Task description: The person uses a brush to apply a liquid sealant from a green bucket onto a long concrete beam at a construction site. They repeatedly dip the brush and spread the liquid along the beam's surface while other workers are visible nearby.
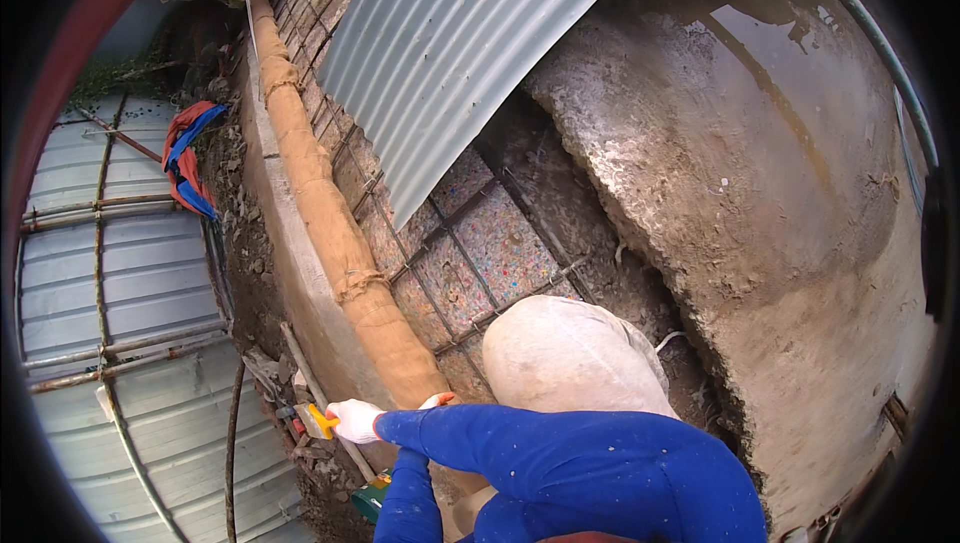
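Note:
My right hand (354,421), in a white glove with an orange cuff, reaches across to the left. It is closed on a flat yellow-handled tool that looks like a brush (320,421), held out past the concrete edge. Of my left hand (438,400), only orange-tipped glove fingers show beyond my right forearm; they rest at the near end of a long burlap-wrapped roll (335,228). Whether those fingers grip anything is hidden. A green container (370,496) sits beside my left forearm, partly covered by the sleeve.
A concrete ledge (285,233) borders the roll; rubble and metal roofing (115,283) lie beyond. Corrugated sheet (460,53) overhangs a rebar grid over speckled boards (490,243). Rounded pale cloth (570,358), perhaps my knee, bulges in front. Rough concrete (690,183) rises right; another person crouches far left.

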Demonstrator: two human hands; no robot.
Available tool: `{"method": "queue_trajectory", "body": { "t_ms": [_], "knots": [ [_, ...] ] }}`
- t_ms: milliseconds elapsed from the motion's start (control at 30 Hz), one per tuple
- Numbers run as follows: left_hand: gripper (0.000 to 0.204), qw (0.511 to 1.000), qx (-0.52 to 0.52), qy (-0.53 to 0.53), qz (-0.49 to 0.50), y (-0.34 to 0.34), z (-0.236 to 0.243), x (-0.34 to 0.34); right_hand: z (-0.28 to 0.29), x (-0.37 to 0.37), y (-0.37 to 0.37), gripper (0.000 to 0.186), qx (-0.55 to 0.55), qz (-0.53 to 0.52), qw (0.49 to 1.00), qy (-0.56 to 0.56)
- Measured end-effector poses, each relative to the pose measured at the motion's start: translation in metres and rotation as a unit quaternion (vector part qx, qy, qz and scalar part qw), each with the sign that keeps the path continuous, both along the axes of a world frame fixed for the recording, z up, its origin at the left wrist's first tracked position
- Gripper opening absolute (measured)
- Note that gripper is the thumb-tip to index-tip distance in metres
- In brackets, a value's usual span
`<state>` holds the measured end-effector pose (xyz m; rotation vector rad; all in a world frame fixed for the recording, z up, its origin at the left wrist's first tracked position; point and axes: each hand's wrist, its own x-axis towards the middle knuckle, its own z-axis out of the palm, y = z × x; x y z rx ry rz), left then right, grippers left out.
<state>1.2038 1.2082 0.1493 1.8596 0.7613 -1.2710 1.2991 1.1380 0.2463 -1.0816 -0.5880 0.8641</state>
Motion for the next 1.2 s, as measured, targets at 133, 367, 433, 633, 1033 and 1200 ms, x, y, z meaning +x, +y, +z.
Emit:
{"method": "queue_trajectory", "body": {
  "t_ms": [133,367,433,633,1033,1200],
  "knots": [
    [0.058,1.000,0.006,0.011,-0.005,-0.010,0.004,0.027,-0.002,0.031,-0.007,0.035,-0.004,-0.017,1.000,-0.005],
    [0.064,1.000,0.008,0.012,-0.004,-0.031,-0.001,0.058,0.005,0.057,-0.009,0.033,0.002,-0.036,0.999,-0.020],
    [0.066,1.000,0.002,0.002,-0.019,-0.039,-0.003,0.077,0.003,0.071,-0.011,0.033,0.015,0.003,0.999,0.041],
    [0.064,0.999,0.005,-0.027,-0.039,-0.010,-0.027,0.072,-0.002,0.068,0.003,0.034,-0.009,-0.044,0.999,-0.027],
    [0.060,1.000,0.013,-0.002,-0.006,-0.001,-0.020,0.026,-0.022,0.059,0.023,0.034,0.004,-0.032,0.999,-0.022],
    [0.058,1.000,0.015,0.000,-0.011,-0.007,-0.022,0.018,-0.020,0.064,0.019,0.035,0.004,-0.039,0.999,-0.022]
  ]
}}
